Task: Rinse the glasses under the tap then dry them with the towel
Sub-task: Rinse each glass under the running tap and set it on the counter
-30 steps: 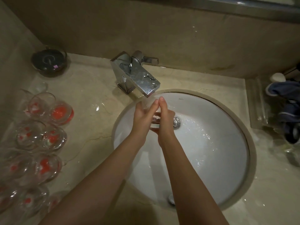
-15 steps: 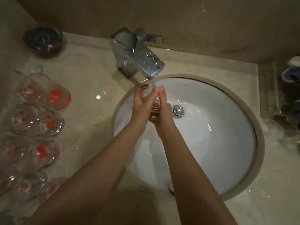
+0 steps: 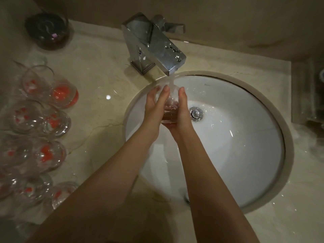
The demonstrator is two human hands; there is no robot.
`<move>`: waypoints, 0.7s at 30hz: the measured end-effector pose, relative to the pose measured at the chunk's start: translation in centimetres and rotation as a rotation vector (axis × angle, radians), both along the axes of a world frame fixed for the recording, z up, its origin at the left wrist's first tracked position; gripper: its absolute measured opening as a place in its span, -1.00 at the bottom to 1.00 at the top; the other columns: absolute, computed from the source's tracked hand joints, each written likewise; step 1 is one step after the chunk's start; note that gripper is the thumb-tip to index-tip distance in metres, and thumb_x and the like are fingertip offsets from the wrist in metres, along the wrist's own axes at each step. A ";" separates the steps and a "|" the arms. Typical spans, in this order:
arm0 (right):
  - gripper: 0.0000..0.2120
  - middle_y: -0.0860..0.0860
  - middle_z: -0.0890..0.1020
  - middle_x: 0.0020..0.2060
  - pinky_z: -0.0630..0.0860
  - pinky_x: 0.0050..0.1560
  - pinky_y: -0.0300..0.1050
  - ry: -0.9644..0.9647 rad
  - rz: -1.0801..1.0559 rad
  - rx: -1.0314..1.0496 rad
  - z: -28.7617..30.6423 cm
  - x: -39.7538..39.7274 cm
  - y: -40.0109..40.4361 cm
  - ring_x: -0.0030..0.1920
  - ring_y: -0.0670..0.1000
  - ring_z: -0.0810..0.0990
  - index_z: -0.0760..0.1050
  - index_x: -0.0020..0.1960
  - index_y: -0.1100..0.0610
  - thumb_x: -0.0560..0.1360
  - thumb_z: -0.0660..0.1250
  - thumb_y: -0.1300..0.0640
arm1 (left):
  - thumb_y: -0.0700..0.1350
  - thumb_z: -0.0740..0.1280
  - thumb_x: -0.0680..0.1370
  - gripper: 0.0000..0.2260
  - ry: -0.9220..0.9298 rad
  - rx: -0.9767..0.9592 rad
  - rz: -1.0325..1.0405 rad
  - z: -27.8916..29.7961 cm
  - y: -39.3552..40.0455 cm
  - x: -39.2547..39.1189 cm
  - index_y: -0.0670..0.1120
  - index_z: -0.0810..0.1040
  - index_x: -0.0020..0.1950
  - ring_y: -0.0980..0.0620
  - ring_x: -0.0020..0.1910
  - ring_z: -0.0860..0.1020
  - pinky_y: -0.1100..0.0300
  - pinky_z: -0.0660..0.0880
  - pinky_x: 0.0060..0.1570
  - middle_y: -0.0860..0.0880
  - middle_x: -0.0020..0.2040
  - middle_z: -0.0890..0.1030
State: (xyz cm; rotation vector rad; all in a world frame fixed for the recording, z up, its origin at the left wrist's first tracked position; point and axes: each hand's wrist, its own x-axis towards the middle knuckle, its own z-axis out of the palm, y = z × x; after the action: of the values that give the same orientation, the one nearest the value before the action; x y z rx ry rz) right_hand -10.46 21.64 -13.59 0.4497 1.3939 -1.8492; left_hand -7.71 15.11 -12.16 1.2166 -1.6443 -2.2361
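Observation:
A clear glass is held upright between my left hand and my right hand, over the left side of the white sink. Water runs from the chrome tap and falls into the glass between my fingertips. Each hand lies along one side of the glass and hides most of it. Several more clear glasses with red marks stand in rows on the counter to the left. No towel can be made out.
A dark round lidded dish sits at the back left of the beige stone counter. The sink drain is just right of my hands. A clear tray stands at the right edge. The counter is wet.
My fingertips, which were together a second ago, have parted, and the glass now shows between them under the stream. The view has shifted, so tap and sink sit lower and more to the right.

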 end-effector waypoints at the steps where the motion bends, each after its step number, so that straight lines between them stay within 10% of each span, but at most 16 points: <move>1: -0.24 0.18 0.66 0.11 0.47 0.29 0.22 -0.002 0.006 -0.013 -0.3 0.0 0.1 0.16 0.20 0.63 0.61 0.16 0.19 0.32 0.29 -0.44 | 0.31 0.39 0.34 -0.37 0.010 -0.019 -0.012 0.0 0.0 0.1 0.06 0.45 0.34 0.02 0.04 0.66 0.03 0.58 0.11 -0.02 0.10 0.65; 7: -0.47 0.18 0.69 -0.02 0.54 0.21 0.16 0.080 0.042 -0.006 0.2 0.0 0.0 0.08 0.17 0.67 0.67 -0.05 0.12 0.38 0.33 -0.34 | 0.21 0.37 0.44 -0.47 0.036 -0.062 -0.029 -0.3 0.0 0.0 0.10 0.39 0.37 0.07 0.06 0.64 0.11 0.56 0.09 0.02 0.17 0.62; 15: -0.38 0.13 0.68 0.08 0.54 0.11 -0.01 0.003 -0.008 -0.017 0.0 0.0 0.2 0.13 0.13 0.64 0.63 0.14 0.11 0.44 0.23 -0.38 | 0.22 0.43 0.35 -0.35 0.066 -0.004 -0.028 -0.2 -0.6 0.2 0.08 0.37 0.39 0.04 0.10 0.65 0.03 0.57 0.16 0.00 0.22 0.61; 21: -0.40 0.27 0.66 0.05 0.56 0.17 0.21 0.072 -0.018 -0.031 0.9 -0.2 -0.7 0.08 0.22 0.66 0.67 0.00 0.14 0.31 0.35 -0.37 | 0.13 0.38 0.53 -0.52 0.049 -0.018 -0.052 0.3 -0.8 -0.6 0.10 0.35 0.40 0.01 0.13 0.63 0.01 0.56 0.18 -0.03 0.27 0.57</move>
State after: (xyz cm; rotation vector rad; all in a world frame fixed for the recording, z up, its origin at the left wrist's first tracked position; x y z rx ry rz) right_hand -10.62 20.90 -12.65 0.3841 1.4110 -1.9155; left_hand -8.29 14.28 -11.85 1.1177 -1.6932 -2.2571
